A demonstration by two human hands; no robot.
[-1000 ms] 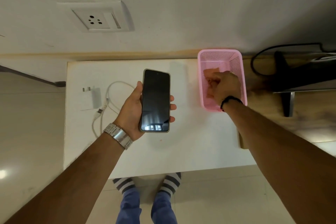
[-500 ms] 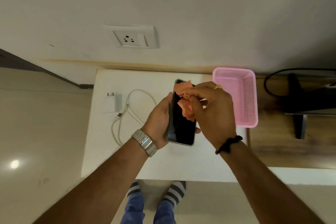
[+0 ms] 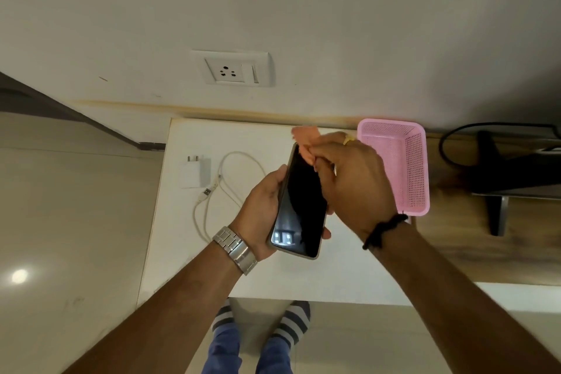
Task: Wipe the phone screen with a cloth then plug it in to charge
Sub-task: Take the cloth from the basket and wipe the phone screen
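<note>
Your left hand (image 3: 261, 209) grips the glossy black phone (image 3: 300, 206) above the white desk (image 3: 182, 252); your right hand (image 3: 355, 182) pinches a crumpled orange cloth (image 3: 305, 143) against its top edge — the pink mesh basket (image 3: 416, 173) beside holds nothing visible.

Charger (image 3: 194, 172) and cable (image 3: 212, 191) on table (image 3: 188, 252), left of phone (image 3: 299, 206); basket (image 3: 397, 167) right; socket (image 3: 232, 69) above
</note>
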